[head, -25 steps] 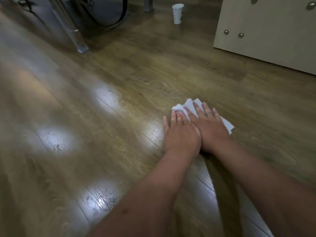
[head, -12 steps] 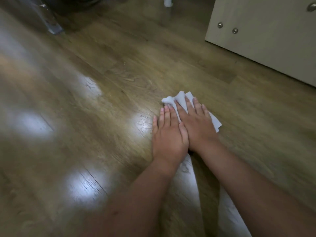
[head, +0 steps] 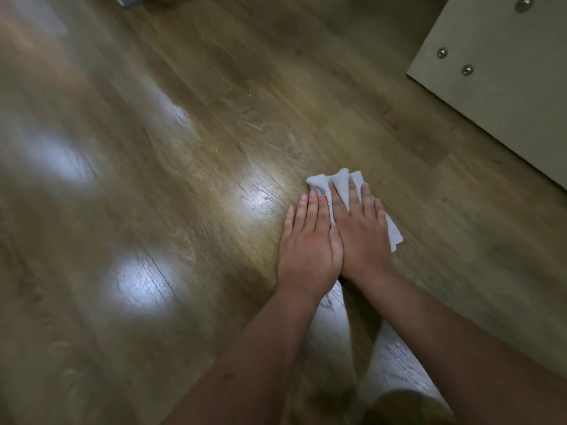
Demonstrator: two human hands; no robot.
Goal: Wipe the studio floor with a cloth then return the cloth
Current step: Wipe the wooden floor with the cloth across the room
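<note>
- We press our left hand flat on the wooden floor, fingers straight and close together; its grip is fully open and holds nothing, and only its inner edge and fingertips reach the cloth.
- Our right hand lies flat on top of the cloth, fingers straight and slightly spread, its grip likewise open, pressing down rather than clasping.
- The two hands sit side by side, touching along the thumbs.
- The white cloth is crumpled on the floor under the right hand, with bunched folds showing beyond the fingertips and a corner sticking out on the right.
- Bright patches of reflected light shine on the floorboards to the left of our hands.
- A pale cabinet panel with round metal studs stands at the upper right, well apart from the cloth.
</note>
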